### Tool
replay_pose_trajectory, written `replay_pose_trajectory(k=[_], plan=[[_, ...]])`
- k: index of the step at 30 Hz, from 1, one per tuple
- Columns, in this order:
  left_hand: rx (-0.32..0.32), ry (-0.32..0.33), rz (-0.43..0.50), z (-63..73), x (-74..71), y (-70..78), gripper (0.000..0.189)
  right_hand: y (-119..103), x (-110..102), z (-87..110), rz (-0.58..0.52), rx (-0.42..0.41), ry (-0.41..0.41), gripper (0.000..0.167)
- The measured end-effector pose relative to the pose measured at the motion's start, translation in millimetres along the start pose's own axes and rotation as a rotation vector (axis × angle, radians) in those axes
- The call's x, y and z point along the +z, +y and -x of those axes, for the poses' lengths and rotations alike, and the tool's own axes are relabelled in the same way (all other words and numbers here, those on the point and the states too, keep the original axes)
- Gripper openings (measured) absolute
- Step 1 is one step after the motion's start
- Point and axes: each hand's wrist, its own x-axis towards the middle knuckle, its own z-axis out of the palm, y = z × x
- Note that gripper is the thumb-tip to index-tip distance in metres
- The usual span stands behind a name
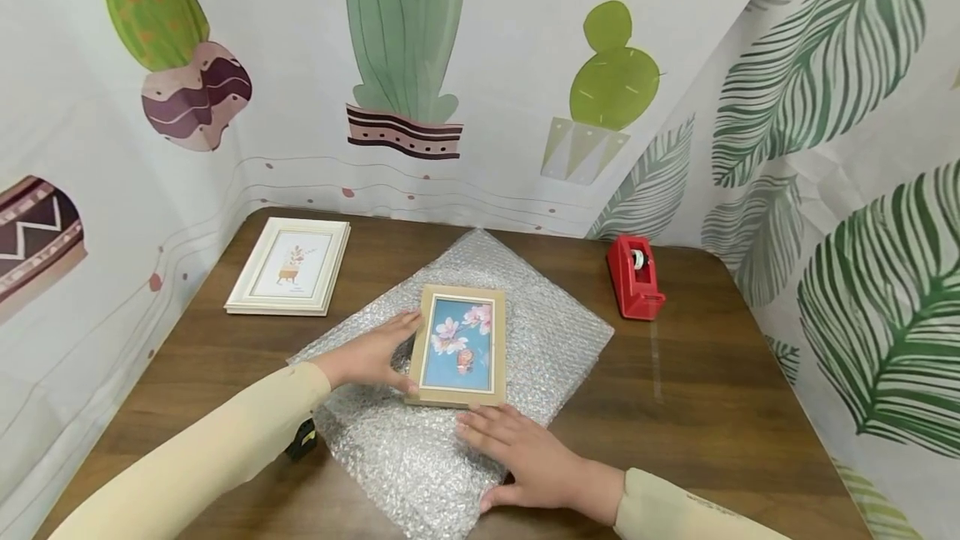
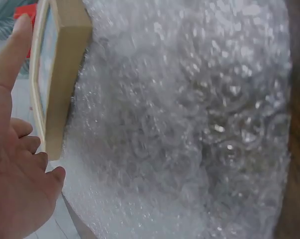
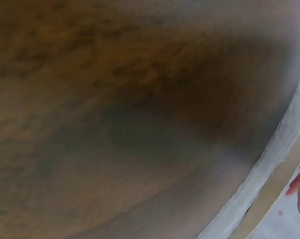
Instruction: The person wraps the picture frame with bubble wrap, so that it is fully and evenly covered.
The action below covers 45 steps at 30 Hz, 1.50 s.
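Observation:
A picture frame [image 1: 461, 348] with a tan border and pink blossoms on blue lies face up on a sheet of bubble wrap [image 1: 551, 332], which is turned cornerwise on the table. At the frame's left side is my left hand [image 1: 372, 354], thumb and fingers spread along the edge. In the left wrist view, the frame's thick side [image 2: 65, 64] stands close by the left hand [image 2: 20, 164]. My right hand [image 1: 532, 458] rests on the bubble wrap just below the frame, fingers extended and fingertips near its bottom edge.
White picture frames [image 1: 288, 267], seemingly stacked, lie at the back left. A red tape dispenser [image 1: 634, 277] stands at the right, with a strip of tape [image 1: 656, 361] in front. A small black-and-yellow object [image 1: 302, 440] sits by my left forearm.

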Motion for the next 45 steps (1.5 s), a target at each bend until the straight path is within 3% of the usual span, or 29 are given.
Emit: replay_pose_trajectory(k=[5,10,13,19,22,26,29,33,35,39,42,45], plan=[[-0.003,-0.027,-0.05,-2.5,1.3,1.8,0.12,-2,5,-2.5,0.034,-0.097,-0.162,0.084],[-0.022,-0.036,-0.103,-1.3,1.3,3.9,0.12,-1,7,-3.9,0.034,-0.129,-0.222,0.069],[-0.043,-0.05,-0.093,-2.3,1.2,4.7,0.12,-1,7,-4.6,0.067,-0.148,-0.213,0.06],[-0.039,-0.069,-0.092,-3.6,-2.0,7.8,0.119,-6,8,-5.0,0.275,-0.273,-0.097,0.044],[-0.046,-0.075,-0.093,-3.6,-2.9,7.7,0.119,-10,9,-5.0,0.295,-0.283,-0.086,0.044],[-0.052,-0.08,-0.08,-2.9,-3.3,7.5,0.119,-13,12,-5.7,0.275,-0.22,-0.049,0.048],[-0.054,-0.094,-0.059,-1.8,-3.8,9.3,0.118,-11,16,-7.2,0.233,-0.181,0.067,0.052],[-0.047,-0.108,-0.05,-2.9,-3.7,10.8,0.115,-1,12,-14.5,0.063,-0.123,0.197,0.047],[-0.045,-0.105,-0.056,-3.9,-3.5,10.1,0.114,4,5,-20.0,-0.07,-0.054,0.212,0.042],[-0.056,-0.091,-0.054,-7.3,-2.9,8.1,0.114,12,-10,-32.1,-0.294,0.172,0.211,0.034],[-0.059,-0.087,-0.046,-13.3,-3.4,7.7,0.115,17,-15,-39.1,-0.365,0.296,0.248,0.022],[-0.041,-0.081,-0.07,-20.7,-6.0,10.0,0.108,21,-15,-45.1,-0.381,0.355,0.293,0.017]])
